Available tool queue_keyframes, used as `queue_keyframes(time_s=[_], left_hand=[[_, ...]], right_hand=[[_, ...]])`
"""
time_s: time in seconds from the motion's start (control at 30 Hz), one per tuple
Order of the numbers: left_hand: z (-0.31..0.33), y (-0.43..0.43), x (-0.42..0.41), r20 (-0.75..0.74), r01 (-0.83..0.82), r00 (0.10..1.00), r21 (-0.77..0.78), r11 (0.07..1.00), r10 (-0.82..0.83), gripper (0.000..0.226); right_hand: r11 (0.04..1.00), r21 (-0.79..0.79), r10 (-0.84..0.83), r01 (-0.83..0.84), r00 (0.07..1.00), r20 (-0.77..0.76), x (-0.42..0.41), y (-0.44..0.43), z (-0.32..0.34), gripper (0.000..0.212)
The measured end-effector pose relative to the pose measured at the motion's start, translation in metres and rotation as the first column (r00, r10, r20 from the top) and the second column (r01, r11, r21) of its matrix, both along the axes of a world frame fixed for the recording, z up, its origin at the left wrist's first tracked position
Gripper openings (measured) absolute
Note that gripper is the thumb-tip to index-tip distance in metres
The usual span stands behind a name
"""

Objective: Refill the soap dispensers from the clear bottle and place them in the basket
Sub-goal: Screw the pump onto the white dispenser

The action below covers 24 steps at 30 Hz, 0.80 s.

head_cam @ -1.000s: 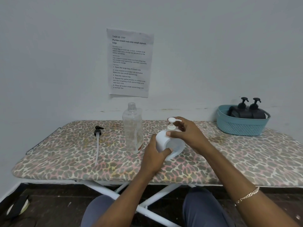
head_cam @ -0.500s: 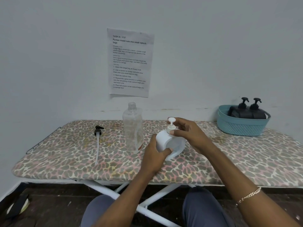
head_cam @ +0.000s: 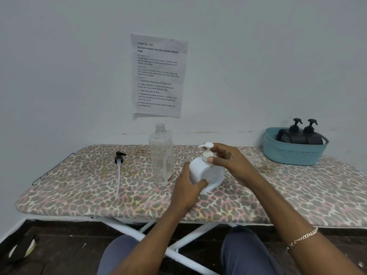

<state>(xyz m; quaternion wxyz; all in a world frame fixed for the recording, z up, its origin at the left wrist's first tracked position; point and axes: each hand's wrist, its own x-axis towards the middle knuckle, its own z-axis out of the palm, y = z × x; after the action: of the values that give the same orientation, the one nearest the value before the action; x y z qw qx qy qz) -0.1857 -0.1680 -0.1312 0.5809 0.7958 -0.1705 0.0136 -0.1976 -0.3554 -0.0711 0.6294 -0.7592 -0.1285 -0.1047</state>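
At frame center, the left hand (head_cam: pixel 186 187) grips the tilted white dispenser (head_cam: pixel 206 172) by its body, while the right hand (head_cam: pixel 228 161) pinches its pump collar (head_cam: pixel 207 154). Just left of them the uncapped clear bottle (head_cam: pixel 161 155) stands on the ironing board (head_cam: pixel 79 187). Farther left lies a black pump (head_cam: pixel 119 158). At right, the basket (head_cam: pixel 294 154) holds 2 black dispensers (head_cam: pixel 301 136).

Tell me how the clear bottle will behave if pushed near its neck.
The clear bottle would likely tip: it is tall, narrow and looks nearly empty, so probably light. Its neck is uncapped, so any residue might spill.
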Motion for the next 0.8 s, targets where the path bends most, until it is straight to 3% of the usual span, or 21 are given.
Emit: queue_keyframes(time_s=[0.13,0.4,0.8], left_hand=[[0.001,0.0,-0.001,0.008,0.0,1.0,-0.009,1.0,0.0,0.061],[0.001,0.0,0.0,0.014,-0.001,1.0,0.002,1.0,0.0,0.062],[0.0,0.0,-0.002,0.048,0.007,0.999,-0.002,1.0,-0.007,0.06]], right_hand=[[0.999,-0.031,0.018,-0.018,1.0,-0.011,-0.002,-0.001,0.003,0.027],[0.998,0.063,-0.02,0.022,1.0,-0.021,-0.001,-0.001,0.001,0.029],[0.975,0.042,-0.22,0.218,0.974,0.046,-0.002,0.01,-0.001,0.023]])
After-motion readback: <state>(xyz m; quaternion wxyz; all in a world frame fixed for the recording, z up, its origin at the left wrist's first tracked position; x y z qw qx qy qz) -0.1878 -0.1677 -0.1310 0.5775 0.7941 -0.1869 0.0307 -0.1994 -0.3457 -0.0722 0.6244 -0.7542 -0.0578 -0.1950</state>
